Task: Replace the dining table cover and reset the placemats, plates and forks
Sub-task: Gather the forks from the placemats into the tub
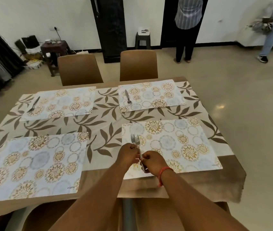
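- The dining table is rectangular, draped in a soft brown cloth whose paler middle panel carries a printed pattern of brown leafy sprigs; this table cover lies flat, with its brown border hanging over the near edge.
- Four rectangular placemats with rounded corners lie on the cover, smooth and slightly glossy, white with gold and pale blue flower circles: far left placemat, far right placemat, near left placemat and near right placemat.
- Four metal forks are in view. One fork lies on the left side of the far left placemat, its long axis slanted, tines toward the near left. Another fork lies on the left side of the far right placemat, nearly straight along the table's depth, tines toward the near edge.
- Two held forks sit together over the left part of the near right placemat, handles toward the person, tines pointing to the far side of the table, slightly fanned.
- The left hand and right hand are close together, both with fingers curled around the handles of the held forks; a red thread band circles the right wrist.
- Two brown moulded chairs stand at the table's far side.
- Beyond the table, two people are partly seen by the white wall.
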